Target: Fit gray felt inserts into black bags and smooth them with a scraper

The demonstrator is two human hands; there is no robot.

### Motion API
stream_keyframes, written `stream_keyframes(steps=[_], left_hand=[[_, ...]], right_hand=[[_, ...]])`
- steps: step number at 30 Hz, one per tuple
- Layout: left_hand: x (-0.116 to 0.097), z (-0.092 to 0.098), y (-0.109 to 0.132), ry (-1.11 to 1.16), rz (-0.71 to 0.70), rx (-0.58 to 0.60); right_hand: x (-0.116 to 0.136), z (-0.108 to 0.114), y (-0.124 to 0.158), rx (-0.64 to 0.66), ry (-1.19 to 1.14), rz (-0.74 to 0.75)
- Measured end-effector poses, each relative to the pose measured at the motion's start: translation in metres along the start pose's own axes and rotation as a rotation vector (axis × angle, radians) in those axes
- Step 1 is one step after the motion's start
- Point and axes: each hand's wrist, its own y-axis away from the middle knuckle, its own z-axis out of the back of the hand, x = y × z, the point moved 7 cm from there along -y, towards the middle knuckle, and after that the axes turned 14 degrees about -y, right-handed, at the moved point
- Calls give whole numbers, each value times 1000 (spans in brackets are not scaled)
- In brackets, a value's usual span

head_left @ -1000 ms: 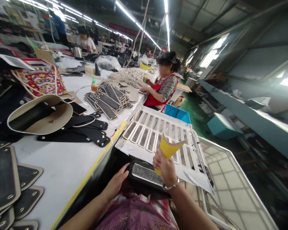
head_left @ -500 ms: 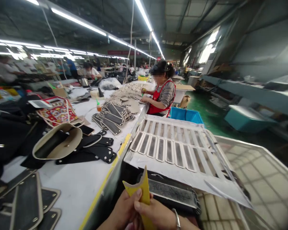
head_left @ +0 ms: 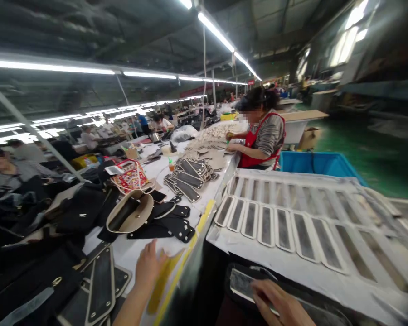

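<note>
My left hand (head_left: 148,267) reaches out over the white table (head_left: 136,251), fingers stretched forward. It rests against a blurred yellow card (head_left: 163,280) lying by the table's yellow edge strip. My right hand (head_left: 279,303) lies flat, fingers extended, on a dark flat panel with a grey centre (head_left: 241,283) at my lap. Neither hand grips anything that I can see. Dark cream-rimmed panels (head_left: 102,280) lie just left of my left hand.
A white tray sheet (head_left: 326,271) to the right carries rows of cream-rimmed grey strips. On the table are a cream-rimmed flap (head_left: 129,213), black straps (head_left: 170,226) and stacked strips (head_left: 187,174). A co-worker in a red apron (head_left: 263,138) works beyond, beside a blue bin (head_left: 313,163).
The view swung left and up. My left hand left my lap and went to the table with the yellow card. My right hand let go of the card and dropped onto the dark panel.
</note>
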Motion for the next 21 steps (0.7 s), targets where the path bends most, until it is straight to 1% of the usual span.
stream_keyframes(steps=[1, 2, 3, 4, 5, 8, 10, 11, 13, 15, 17, 19, 21], left_hand=[[-16, -1, 3, -5, -82, -38], [-34, -6, 8, 33, -157, -43], [-52, -13, 15, 116, -209, -11], [-70, -21, 23, 224, -234, 54], [-87, -32, 33, 343, -237, 148], [-136, -65, 64, 677, -185, 487], [-161, -81, 78, 842, -159, 647], [-169, -88, 81, 913, -148, 703], [-178, -99, 82, 1052, -99, 813], [-178, -109, 82, 1167, -14, 932], [-175, -115, 82, 1226, 66, 1019], [-172, -117, 81, 1234, 106, 1056], [-171, -116, 80, 1239, 124, 1062]], right_hand=[[4, 4, 2, -41, 84, 55], [7, 4, 2, -46, 159, 93], [7, 2, 1, -25, 215, 110], [6, -2, -2, 2, 250, 110], [4, -5, -6, 9, 266, 91], [-6, -8, -27, -37, 218, -30], [-16, -10, -44, -41, 147, -136], [-21, -13, -52, -12, 113, -186], [-31, -20, -67, 79, 51, -283], [-39, -27, -76, 156, -7, -371], [-46, -31, -81, 185, -44, -446], [-50, -34, -84, 195, -64, -497], [-52, -37, -86, 207, -77, -535]])
